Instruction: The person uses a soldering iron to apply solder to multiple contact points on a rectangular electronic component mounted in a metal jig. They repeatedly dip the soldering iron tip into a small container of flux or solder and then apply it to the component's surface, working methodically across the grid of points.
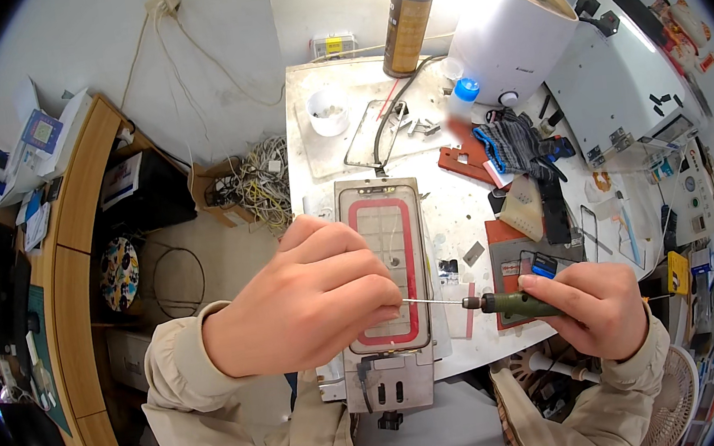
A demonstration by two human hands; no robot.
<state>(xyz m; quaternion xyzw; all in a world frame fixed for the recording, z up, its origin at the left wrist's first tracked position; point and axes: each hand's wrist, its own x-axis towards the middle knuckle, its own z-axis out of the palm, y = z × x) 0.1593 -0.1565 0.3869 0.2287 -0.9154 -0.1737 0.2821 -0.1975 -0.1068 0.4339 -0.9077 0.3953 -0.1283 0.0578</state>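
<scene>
My right hand (pixel 596 307) is wrapped round a green handheld rotary tool (pixel 518 303), held level and pointing left. From its dark chuck a thin metal rod (pixel 435 301) sticks out. At the rod's left end, my left hand (pixel 313 297) is closed, its thumb and fingers pinching the tip; whatever else sits inside that pinch is hidden. Under both lies a flat metal heating-plate fixture (pixel 390 367) with a red-bordered pad (pixel 411 261) and grid lines. My left hand covers part of the plate's left side.
Behind the plate stand a white cup (pixel 328 113), a phone-shaped frame (pixel 361 140) and a spray can (pixel 408 30). A white cylindrical appliance (pixel 499 42), dark gloves (pixel 518 145) and a grey-brown mat (pixel 513 263) are at the right. A cable pile (pixel 257 185) lies left of the table.
</scene>
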